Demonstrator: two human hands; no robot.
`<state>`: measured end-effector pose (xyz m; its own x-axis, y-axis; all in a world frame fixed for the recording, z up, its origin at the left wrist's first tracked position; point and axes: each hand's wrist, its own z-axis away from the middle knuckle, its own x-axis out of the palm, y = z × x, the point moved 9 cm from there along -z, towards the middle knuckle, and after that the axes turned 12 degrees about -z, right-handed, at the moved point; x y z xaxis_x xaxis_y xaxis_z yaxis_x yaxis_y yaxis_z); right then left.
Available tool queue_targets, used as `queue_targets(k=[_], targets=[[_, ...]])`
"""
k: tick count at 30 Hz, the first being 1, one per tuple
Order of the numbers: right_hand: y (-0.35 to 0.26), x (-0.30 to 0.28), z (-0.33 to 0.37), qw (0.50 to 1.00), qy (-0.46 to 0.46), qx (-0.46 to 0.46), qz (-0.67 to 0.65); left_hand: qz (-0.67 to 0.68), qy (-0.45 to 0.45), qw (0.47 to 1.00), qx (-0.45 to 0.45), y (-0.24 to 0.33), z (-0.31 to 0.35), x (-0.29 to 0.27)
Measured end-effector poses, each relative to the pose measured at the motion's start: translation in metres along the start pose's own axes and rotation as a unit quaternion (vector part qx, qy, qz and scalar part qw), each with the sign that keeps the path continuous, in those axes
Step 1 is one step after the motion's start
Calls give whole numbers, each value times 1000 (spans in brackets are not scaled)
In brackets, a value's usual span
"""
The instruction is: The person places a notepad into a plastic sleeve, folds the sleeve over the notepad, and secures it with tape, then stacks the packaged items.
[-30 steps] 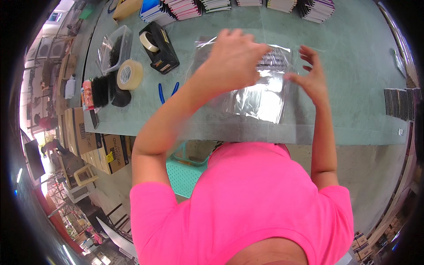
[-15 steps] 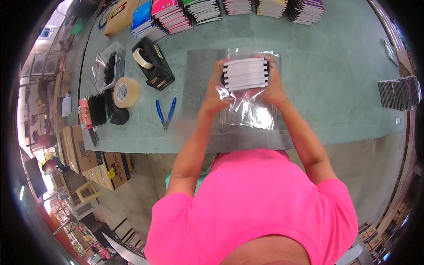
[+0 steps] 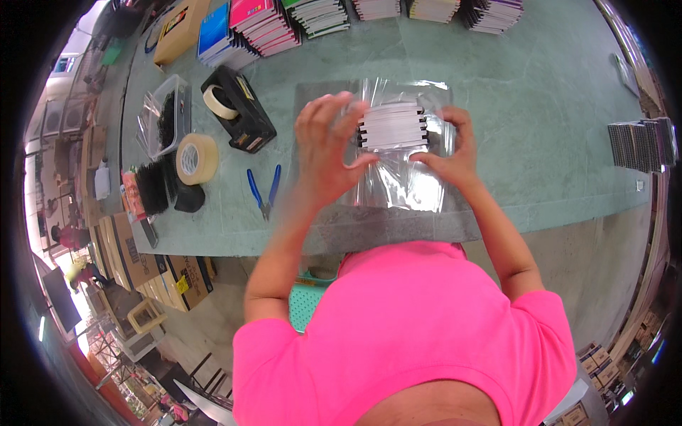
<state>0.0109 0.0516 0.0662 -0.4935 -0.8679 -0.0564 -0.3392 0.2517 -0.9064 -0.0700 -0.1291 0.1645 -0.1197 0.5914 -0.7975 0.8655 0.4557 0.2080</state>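
Observation:
A small stack of notebooks [image 3: 393,128], white page edges showing and dark binding bits along both sides, sits on a clear plastic sheet [image 3: 408,188]. Under the sheet lies a dark grey mat [image 3: 327,220]. My left hand [image 3: 323,138] is raised at the stack's left side, slightly blurred, fingers apart and holding nothing. On the right, my right hand [image 3: 458,153] curves around the stack's side, over the plastic. Its thumb reaches the near right corner; its fingers stay apart from the thumb. Whether it touches the stack is hard to tell.
Left of the mat are blue-handled nippers [image 3: 265,192], a black tape dispenser [image 3: 241,113], a tape roll [image 3: 197,158], a black brush [image 3: 151,187] and a clear plastic box [image 3: 170,117]. Colourful notebook piles [image 3: 263,28] line the far edge. Another dark stack [image 3: 639,145] stands far right.
Both hands had been gripping the stack from its sides. My left hand has come off and moved left; my right hand has loosened. The stack now rests slightly lower on the plastic.

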Motion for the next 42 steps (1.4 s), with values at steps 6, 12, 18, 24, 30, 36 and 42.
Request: queue_targets(k=[6,12,18,24,30,36,42], targets=[[-72,44,-4,946,-160,-189,207,-91,-104,962,235,50,3,-31],[-68,55,-3,915,-224,-206,266,-112,-140,948,263,25,-60,-11],[-66,54,-3,935,-217,-175,218,-68,-199,930,302,51,-65,33],[-69,59,0,917,-214,-214,262,-62,-164,949,262,41,-72,21],[-77,58,-10,925,-206,-205,246,-57,-95,989,97,-5,-3,10],[-69,59,-21,929,-257,-157,214,51,77,993,72,8,-17,-19],[-64,59,-33,946,-249,-111,175,205,-14,973,-103,-18,-2,7]])
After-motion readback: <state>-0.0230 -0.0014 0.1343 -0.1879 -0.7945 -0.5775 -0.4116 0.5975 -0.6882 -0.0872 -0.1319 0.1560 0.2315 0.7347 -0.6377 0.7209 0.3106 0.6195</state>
